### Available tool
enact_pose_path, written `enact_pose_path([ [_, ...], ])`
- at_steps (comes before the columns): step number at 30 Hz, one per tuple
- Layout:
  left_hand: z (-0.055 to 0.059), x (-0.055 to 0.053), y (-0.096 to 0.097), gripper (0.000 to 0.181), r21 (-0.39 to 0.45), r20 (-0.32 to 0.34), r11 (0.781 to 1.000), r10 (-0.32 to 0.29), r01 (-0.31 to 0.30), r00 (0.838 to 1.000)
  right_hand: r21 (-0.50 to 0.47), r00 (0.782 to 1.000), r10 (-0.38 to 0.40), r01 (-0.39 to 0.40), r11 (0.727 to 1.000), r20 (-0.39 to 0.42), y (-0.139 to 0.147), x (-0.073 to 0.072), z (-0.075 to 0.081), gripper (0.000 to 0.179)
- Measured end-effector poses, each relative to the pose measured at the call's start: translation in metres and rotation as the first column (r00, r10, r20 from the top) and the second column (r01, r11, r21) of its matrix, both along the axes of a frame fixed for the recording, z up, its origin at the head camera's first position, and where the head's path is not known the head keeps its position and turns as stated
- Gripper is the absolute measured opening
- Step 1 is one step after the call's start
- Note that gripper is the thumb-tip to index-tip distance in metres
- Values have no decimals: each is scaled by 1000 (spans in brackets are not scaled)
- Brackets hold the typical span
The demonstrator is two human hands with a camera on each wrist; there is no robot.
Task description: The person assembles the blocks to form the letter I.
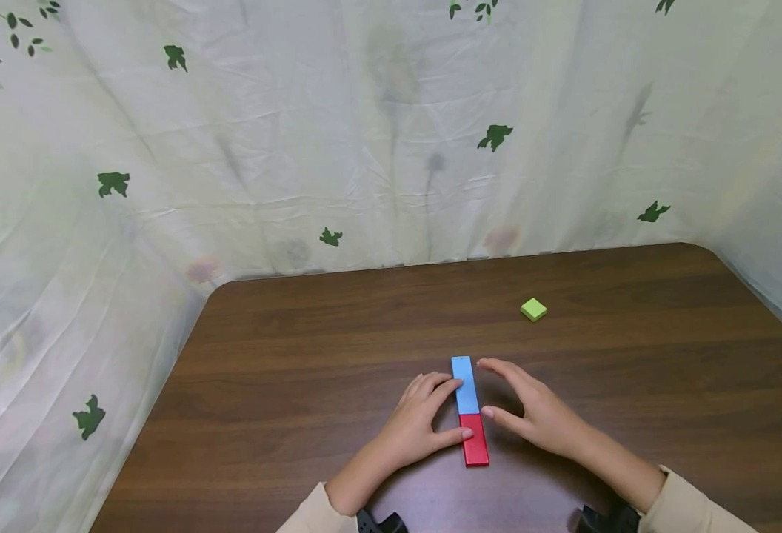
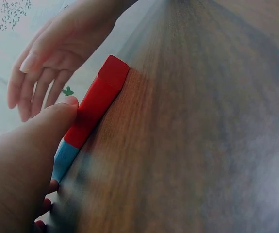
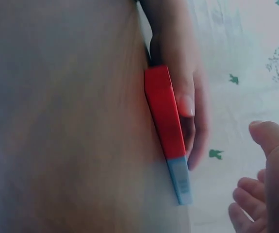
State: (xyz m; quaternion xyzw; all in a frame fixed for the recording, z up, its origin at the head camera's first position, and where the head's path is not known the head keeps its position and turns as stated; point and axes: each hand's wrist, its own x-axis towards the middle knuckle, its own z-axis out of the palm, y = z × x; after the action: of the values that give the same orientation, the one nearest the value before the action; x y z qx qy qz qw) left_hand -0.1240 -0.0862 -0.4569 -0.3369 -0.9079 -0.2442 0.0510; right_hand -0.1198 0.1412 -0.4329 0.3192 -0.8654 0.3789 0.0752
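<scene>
Left hand (image 1: 416, 426) spread, thumb on red block (image 1: 477, 450), index on blue block (image 1: 466, 396); blocks end to end between hands. Right hand (image 1: 543, 414) spread, just clear. Likely aligning step; next move probably wants light, even side pressure. Green block (image 1: 534, 309) beyond right hand.

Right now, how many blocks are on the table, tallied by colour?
Blue block: 1
Red block: 1
Light green block: 1
Total: 3
</scene>
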Motion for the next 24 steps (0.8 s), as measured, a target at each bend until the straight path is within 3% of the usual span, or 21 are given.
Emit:
enact_pose_path([
  [8,2,0,0,67,-4,20,1000,5,-5,1000,-16,997,-74,74,997,-38,5,-20,9,65],
  [19,3,1,0,68,-19,50,1000,16,-15,999,-57,974,-175,168,984,-145,16,-52,6,70],
  [24,3,1,0,68,-19,42,1000,17,-16,999,-68,965,-210,201,977,-158,20,-62,6,71],
])
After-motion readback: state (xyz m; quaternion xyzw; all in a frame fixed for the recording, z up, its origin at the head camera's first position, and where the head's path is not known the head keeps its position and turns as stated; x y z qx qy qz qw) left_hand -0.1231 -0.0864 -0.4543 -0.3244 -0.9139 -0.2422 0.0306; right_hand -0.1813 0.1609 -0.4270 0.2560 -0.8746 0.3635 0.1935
